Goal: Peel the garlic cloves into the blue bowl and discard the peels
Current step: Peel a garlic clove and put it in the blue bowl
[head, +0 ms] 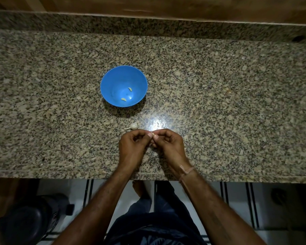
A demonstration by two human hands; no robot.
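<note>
Both hands out front, fingertips meeting.
I see L hand (132, 145) and R hand (169, 145) side by side, backs up, fingers curled in, thumbs & forefingers meeting at the tips and pinching a small garlic clove (153, 134) between them. Both forearms bare, reaching fwd and angling in toward each other; wrists approx level.

Seen from above, a speckled granite counter (219, 103) holds a blue bowl (113, 80) with two peeled cloves (130, 89) lying apart on its bottom. Nearer the person, a white garlic piece (133, 126) lies on the counter, just beyond the hands. The left hand (131, 144) and right hand (168, 144) meet, curled fingertips together pinching a small clove (153, 134). A band (186, 171) circles the right wrist.
</note>
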